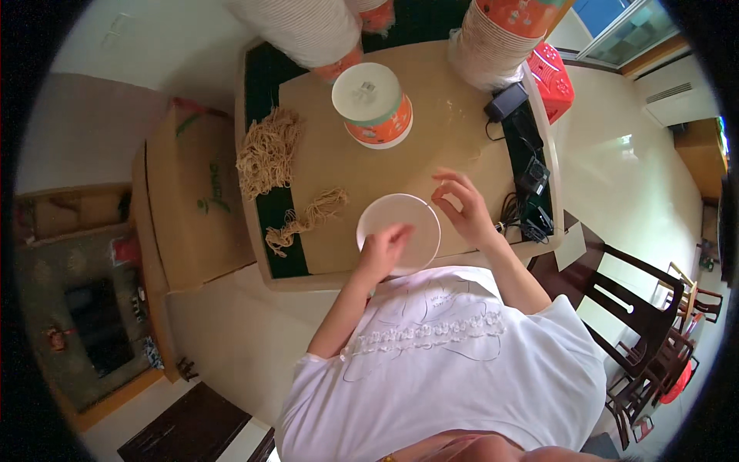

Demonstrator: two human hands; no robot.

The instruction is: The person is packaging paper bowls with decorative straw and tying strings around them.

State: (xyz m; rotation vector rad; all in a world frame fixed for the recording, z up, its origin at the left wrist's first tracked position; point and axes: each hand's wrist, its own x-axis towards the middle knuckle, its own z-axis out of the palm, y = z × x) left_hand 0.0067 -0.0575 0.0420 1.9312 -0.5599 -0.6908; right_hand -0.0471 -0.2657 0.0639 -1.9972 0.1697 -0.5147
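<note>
1. White round tub (422, 235): on the table (308, 283), near edge, right in front of the person's white shirt (477, 362). Open mouth faces the camera.
2. Left hand (382, 252): over the left part of the tub mouth, fingers pointing inward. Motion-blurred; can't tell if the grip is apart, together or on something.
3. Right hand (469, 214): just beside the tub's right rim. Thumb and index curl toward each other; can't tell if the grip is closed or has anything thin in it.
4. Brown cardboard sheet (331, 163) covers most of the tabletop, dark green surface showing at the sides.
5. Orange-and-green tub (385, 127) with a white top: on the sheet, beyond the white tub, well apart from it.
6. Large tan cord bundle (268, 152) at left edge; smaller cord bundle (312, 219) nearer the left hand.
7. Tall tub stacks at the far side: left stack (308, 31), right stack (496, 46).
8. Right side: black adapter (506, 102), black cables (512, 212).
9. Floor, beyond right edge: red stool (550, 81).
</note>
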